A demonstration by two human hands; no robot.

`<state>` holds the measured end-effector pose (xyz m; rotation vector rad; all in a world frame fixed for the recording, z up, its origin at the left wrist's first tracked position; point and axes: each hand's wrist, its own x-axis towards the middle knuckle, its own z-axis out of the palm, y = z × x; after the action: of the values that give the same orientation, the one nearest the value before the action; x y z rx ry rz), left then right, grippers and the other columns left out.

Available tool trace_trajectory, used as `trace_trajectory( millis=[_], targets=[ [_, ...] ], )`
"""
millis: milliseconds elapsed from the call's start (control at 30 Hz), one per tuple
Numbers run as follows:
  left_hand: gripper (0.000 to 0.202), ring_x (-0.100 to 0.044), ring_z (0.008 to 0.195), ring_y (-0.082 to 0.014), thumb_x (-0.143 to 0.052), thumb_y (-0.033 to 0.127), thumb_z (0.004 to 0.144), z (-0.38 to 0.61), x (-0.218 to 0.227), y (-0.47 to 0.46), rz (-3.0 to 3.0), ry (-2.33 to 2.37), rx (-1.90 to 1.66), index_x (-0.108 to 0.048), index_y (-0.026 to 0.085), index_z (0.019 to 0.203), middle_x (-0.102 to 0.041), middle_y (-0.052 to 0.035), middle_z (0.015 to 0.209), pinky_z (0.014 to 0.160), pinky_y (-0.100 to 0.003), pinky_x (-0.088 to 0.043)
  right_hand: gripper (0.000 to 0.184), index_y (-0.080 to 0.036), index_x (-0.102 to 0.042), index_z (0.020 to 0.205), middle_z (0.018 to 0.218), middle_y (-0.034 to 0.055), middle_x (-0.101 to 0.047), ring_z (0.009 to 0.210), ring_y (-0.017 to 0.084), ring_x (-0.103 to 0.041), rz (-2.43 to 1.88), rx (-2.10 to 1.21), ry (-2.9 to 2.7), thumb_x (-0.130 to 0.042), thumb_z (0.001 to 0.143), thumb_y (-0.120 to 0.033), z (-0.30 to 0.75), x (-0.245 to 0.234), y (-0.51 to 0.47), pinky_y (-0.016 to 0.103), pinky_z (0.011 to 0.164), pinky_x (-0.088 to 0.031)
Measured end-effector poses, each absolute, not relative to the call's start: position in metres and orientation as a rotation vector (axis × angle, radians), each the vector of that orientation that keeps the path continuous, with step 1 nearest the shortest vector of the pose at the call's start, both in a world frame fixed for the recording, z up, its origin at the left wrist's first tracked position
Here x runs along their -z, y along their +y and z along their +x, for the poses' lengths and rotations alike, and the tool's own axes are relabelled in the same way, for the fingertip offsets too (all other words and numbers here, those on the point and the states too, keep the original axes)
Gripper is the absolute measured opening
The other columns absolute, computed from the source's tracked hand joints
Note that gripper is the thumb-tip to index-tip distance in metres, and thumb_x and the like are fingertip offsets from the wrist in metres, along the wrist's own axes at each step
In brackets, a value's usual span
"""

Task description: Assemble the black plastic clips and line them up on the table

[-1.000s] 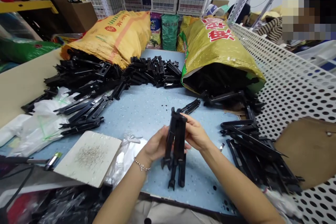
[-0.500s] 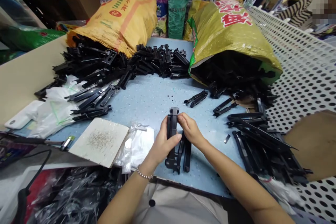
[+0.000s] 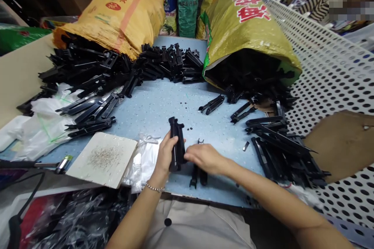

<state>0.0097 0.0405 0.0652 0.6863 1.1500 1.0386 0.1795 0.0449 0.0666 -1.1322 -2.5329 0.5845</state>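
My left hand (image 3: 167,151) is closed around a long black plastic part (image 3: 176,144), which stands tilted above the table with its notched end up. Bent fingers of my right hand (image 3: 206,158) press together against the part's lower right edge; anything small between them is hidden. Under my right hand two more long black parts (image 3: 194,179) lie side by side on the blue table, partly covered. Small dark bits (image 3: 189,128) dot the surface beyond the held part. Left of my left hand are clear plastic bags (image 3: 143,161).
Black parts spill from an orange sack (image 3: 140,15) and a yellow-green sack (image 3: 251,37). More parts (image 3: 288,155) are heaped at the right, by a perforated white panel (image 3: 347,85). At left are a white square board (image 3: 119,149) with grains and a hammer-like tool (image 3: 62,163).
The held part has tilted and turned in my left hand. My right hand has moved from its upper end down to its lower right edge. The whole view has shifted slightly.
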Motion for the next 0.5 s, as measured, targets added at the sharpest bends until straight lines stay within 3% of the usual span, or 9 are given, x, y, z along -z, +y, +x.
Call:
trace_trajectory(
  millis=[67, 133, 200, 333, 433, 500],
  targets=[
    [0.045, -0.063, 0.107, -0.0267, -0.058, 0.038, 0.080, 0.012, -0.048, 0.030, 0.794, 1.217, -1.019, -0.059, 0.015, 0.119, -0.068, -0.0104, 0.112, 0.088, -0.036, -0.051, 0.034, -0.021, -0.062, 0.093, 0.090, 0.0049, -0.066, 0.081, 0.017, -0.059, -1.346, -0.554, -2.480, -0.030, 0.102, -0.029, 0.198, -0.068, 0.084, 0.029, 0.072, -0.045],
    [0.048, -0.049, 0.129, -0.0280, -0.054, 0.031, 0.082, 0.017, -0.032, 0.014, 0.939, 1.278, -0.972, -0.054, 0.018, 0.129, -0.057, -0.0109, 0.135, 0.109, -0.042, -0.038, 0.031, -0.018, -0.061, 0.114, 0.121, 0.0126, -0.061, 0.111, 0.025, -0.053, -1.609, -0.263, -2.428, -0.036, 0.095, -0.013, 0.220, -0.067, 0.126, 0.038, 0.089, -0.043],
    [0.051, -0.035, 0.140, -0.0270, -0.052, 0.025, 0.083, 0.023, -0.019, -0.002, 1.092, 1.322, -0.918, -0.051, 0.020, 0.135, -0.044, -0.0103, 0.148, 0.118, -0.044, -0.024, 0.043, -0.017, -0.057, 0.124, 0.135, 0.0156, -0.053, 0.125, 0.031, -0.043, -1.766, -0.078, -2.439, -0.040, 0.087, -0.004, 0.241, -0.063, 0.158, 0.047, 0.099, -0.037],
    [0.046, -0.032, 0.141, -0.0272, -0.056, 0.024, 0.083, 0.029, -0.020, -0.007, 1.217, 1.367, -0.986, -0.057, 0.021, 0.128, -0.043, -0.0117, 0.146, 0.119, -0.046, -0.019, 0.050, -0.017, -0.058, 0.125, 0.128, 0.0137, -0.059, 0.121, 0.030, -0.045, -1.724, -0.065, -2.497, -0.047, 0.078, -0.002, 0.253, -0.056, 0.173, 0.045, 0.098, -0.039],
    [0.047, -0.048, 0.129, -0.0261, -0.061, 0.039, 0.083, 0.024, -0.040, 0.015, 0.916, 1.225, -1.146, -0.056, 0.021, 0.127, -0.052, -0.0121, 0.137, 0.113, -0.045, -0.032, 0.052, -0.017, -0.054, 0.126, 0.127, 0.0136, -0.060, 0.118, 0.029, -0.049, -1.329, -0.167, -2.433, -0.054, 0.076, -0.008, 0.229, -0.064, 0.136, 0.045, 0.097, -0.043],
    [0.052, -0.060, 0.113, -0.0252, -0.057, 0.052, 0.084, 0.019, -0.057, 0.033, 0.633, 1.042, -1.121, -0.056, 0.019, 0.124, -0.059, -0.0133, 0.127, 0.101, -0.042, -0.045, 0.046, -0.021, -0.052, 0.126, 0.127, 0.0120, -0.060, 0.120, 0.026, -0.050, -0.892, -0.292, -2.408, -0.052, 0.081, -0.011, 0.205, -0.075, 0.098, 0.046, 0.100, -0.044]
  ],
)
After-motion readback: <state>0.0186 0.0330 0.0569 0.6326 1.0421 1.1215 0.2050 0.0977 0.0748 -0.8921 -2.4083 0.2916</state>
